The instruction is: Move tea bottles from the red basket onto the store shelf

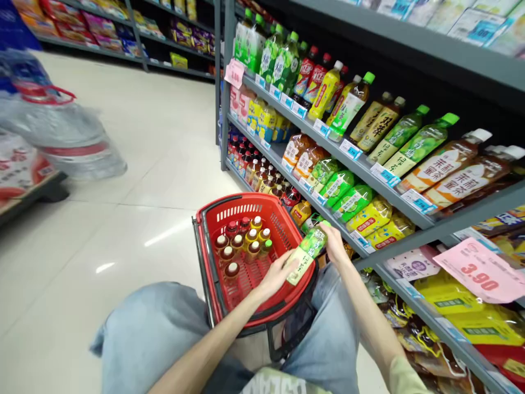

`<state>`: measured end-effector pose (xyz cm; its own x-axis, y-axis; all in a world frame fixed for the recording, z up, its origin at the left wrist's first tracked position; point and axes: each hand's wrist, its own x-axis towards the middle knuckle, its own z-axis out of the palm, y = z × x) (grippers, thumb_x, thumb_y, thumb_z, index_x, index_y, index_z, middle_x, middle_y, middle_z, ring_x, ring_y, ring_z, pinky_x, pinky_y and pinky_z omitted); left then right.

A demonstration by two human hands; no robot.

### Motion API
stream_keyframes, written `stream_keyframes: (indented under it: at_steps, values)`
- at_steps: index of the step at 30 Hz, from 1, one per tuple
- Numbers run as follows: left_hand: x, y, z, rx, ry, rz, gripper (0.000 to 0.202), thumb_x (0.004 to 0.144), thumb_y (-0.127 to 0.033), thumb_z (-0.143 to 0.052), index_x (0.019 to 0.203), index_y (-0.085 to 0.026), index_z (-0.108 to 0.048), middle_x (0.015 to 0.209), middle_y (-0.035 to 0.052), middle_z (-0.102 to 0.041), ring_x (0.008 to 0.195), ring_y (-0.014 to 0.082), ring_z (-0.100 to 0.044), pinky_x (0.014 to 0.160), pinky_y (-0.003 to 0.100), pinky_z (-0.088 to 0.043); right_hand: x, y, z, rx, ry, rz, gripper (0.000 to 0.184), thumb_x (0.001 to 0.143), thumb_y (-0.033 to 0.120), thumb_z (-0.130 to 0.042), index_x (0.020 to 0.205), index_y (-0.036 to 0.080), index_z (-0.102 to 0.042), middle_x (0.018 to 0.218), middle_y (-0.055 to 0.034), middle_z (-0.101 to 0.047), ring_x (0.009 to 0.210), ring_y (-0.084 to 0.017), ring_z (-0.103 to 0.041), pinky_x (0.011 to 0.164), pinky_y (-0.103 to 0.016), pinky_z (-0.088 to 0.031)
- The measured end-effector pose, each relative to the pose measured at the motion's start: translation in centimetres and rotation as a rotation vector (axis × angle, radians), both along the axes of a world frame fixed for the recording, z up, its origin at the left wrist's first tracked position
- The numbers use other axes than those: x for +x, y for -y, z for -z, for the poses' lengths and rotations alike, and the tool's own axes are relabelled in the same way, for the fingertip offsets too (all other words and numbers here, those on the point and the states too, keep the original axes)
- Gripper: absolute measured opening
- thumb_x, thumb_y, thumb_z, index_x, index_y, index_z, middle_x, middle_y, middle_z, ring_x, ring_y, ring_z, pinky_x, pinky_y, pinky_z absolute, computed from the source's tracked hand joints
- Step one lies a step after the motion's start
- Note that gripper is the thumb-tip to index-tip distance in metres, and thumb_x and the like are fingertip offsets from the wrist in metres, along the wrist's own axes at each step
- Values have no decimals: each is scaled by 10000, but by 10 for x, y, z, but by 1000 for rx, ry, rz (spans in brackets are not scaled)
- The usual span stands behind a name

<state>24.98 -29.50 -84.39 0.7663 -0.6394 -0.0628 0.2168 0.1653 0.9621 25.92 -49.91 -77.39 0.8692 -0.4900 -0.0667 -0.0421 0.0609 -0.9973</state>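
Observation:
A green-labelled tea bottle [310, 247] with a green cap lies tilted between my hands, over the right rim of a red shopping basket [213, 207]. My left hand [276, 278] grips its lower end, and my right hand [334, 244] is closed around the end by the cap. Inside the basket several drink bottles [251, 236] stand upright, with white, red, yellow and green caps. The basket sits between my knees, its black handle folded down along the side.
To my right rises a shelf [353, 150] packed with bottled drinks and price tags. A pink price card [479, 269] sticks out from it. Large water jugs [77, 137] stand on a low pallet at left. Snack shelves [135, 33] run along the back, beyond the tiled floor [102, 230].

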Motion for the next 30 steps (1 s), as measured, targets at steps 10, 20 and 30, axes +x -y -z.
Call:
stream_keyframes:
  at_steps: [10, 20, 30]
  values:
    - [10, 0, 21, 112, -140, -61, 516, 870, -563, -476, 1132, -137, -600, 1120, 155, -734, 877, 211, -694, 744, 317, -506, -3, 2, -111, -431, 265, 65, 468, 706, 590, -795, 891, 172, -694, 877, -48, -696, 754, -185, -632, 668, -304, -535]
    - [2, 7, 55, 269, 121, 170, 384, 836, -504, -516, 977, -167, -635, 902, 104, -752, 758, 219, -711, 778, 352, -536, 10, 48, -280, -1251, 750, 397, 437, 912, 606, -571, 1067, 201, -632, 1080, -91, -619, 958, -233, -616, 869, -435, -500]
    - [8, 6, 53, 369, 254, 190, 324, 819, -437, -492, 965, -186, -635, 856, 76, -735, 741, 217, -685, 734, 323, -507, 71, 107, -341, -1398, 547, 427, 559, 904, 689, -528, 1154, 193, -594, 1209, -137, -585, 1165, -300, -523, 1005, -489, -430]
